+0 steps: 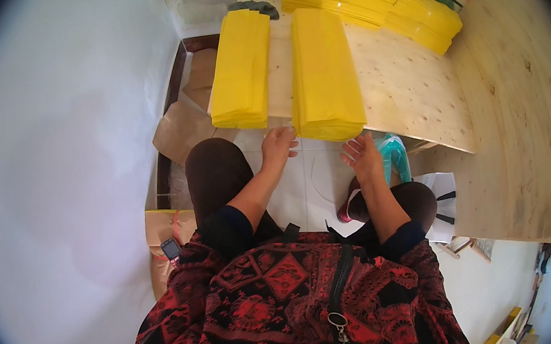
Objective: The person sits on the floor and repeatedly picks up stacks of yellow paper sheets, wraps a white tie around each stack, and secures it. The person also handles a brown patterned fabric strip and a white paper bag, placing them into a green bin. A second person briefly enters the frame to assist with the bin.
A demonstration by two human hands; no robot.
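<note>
Two yellow stacks of folded paper-like sheets lie side by side before me on a plywood tabletop (pixel 413 77). The right-hand stack (pixel 325 73) is thicker, and its near end juts past the table's front edge. My left hand (pixel 278 146) is at that stack's near left corner, fingers loosely bent; whether the fingertips touch it cannot be told. Just below its near right corner is my right hand (pixel 362 157), palm partly turned up, fingers apart and holding nothing. The thinner left stack (pixel 241 73) has slightly uneven layers.
More yellow bundles (pixel 368 0) line the table's back. A plywood panel (pixel 513 91) rises at right; a white wall (pixel 71 145) stands at left. Brown paper (pixel 185 129) lies by the wall. A mobile phone (pixel 170 249) rests on a brown package (pixel 162 276). A teal bag (pixel 395 157) hangs below the table edge.
</note>
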